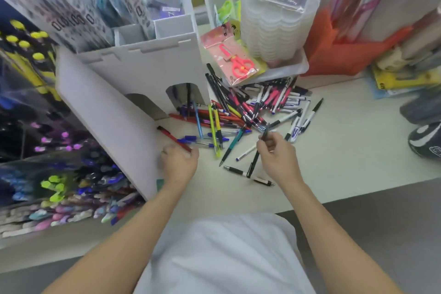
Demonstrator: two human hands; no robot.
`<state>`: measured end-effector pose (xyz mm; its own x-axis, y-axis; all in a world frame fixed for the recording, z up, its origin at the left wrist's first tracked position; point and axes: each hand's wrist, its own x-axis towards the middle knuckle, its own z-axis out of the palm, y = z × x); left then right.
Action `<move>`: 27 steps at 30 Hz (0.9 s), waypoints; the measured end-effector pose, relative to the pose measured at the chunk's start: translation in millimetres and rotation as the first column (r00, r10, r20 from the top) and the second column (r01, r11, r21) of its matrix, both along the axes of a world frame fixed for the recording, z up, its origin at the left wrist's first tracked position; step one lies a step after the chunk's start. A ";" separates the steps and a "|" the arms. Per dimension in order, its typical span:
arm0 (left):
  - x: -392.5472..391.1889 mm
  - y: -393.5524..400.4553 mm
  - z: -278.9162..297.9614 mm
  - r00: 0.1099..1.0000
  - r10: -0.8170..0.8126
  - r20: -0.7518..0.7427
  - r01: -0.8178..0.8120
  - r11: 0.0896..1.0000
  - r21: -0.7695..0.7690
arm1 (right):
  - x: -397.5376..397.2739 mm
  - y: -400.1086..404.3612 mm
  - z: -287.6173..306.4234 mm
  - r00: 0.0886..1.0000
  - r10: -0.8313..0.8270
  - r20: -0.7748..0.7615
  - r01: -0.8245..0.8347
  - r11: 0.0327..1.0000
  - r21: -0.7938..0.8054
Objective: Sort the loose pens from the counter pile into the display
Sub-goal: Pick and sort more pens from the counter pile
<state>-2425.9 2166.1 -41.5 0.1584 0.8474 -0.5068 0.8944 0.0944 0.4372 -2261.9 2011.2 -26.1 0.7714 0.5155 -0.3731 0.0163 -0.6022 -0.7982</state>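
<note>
**Pen sort barely dented as counter pile remains**

Most of the job lies ahead of me, by my reckoning: the pile of loose pens [257,107] sprawls across the counter [346,145], dozens deep, red, blue, yellow, pink and white barrels crossed over one another between the white cardboard stand [143,71] and the tray of packaged scissors [238,62]. The display [59,186] at my left is already crowded with racked pens, though I cannot tell which of them came from this pile. My left hand [179,164] sits low beside the stand's sloping panel, fingers curled around the near end of a red pen [173,138] that angles away across the counter. My right hand [276,151] is raised just above the pile's near edge, fingertips pinching a dark pen [264,133] upright by its lower end. A few stray black-and-white pens [248,173] lie apart, between my wrists, waiting their turn.
</note>
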 end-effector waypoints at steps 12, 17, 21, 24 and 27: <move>66.2 63.1 -76.4 0.927 0.369 0.069 -0.375 0.920 0.112 | 92.3 83.3 -47.8 0.836 0.257 0.485 -0.214 0.966 -0.142; 81.3 52.5 -39.1 0.936 0.324 0.136 -0.329 0.944 0.015 | 51.4 99.5 -64.7 0.682 0.553 0.479 -0.386 0.828 -0.406; 88.3 40.9 -9.9 0.963 0.232 0.141 -0.232 0.973 -0.015 | 28.0 96.5 -66.7 0.674 0.534 0.510 -0.398 0.845 -0.358; 86.0 32.2 -10.9 0.987 0.123 0.108 -0.121 0.992 -0.020 | 9.4 86.5 -65.5 0.684 0.518 0.514 -0.412 0.855 -0.314; 76.1 19.1 -16.4 0.998 0.026 0.058 -0.022 0.998 -0.064 | -10.8 73.6 -60.6 0.698 0.513 0.500 -0.444 0.858 -0.260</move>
<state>-2349.8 2185.2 -58.0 0.1691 0.8180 -0.5499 0.8647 0.1447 0.4811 -2272.7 2084.8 -86.7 0.5195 0.8526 -0.0568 0.7272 -0.4761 -0.4944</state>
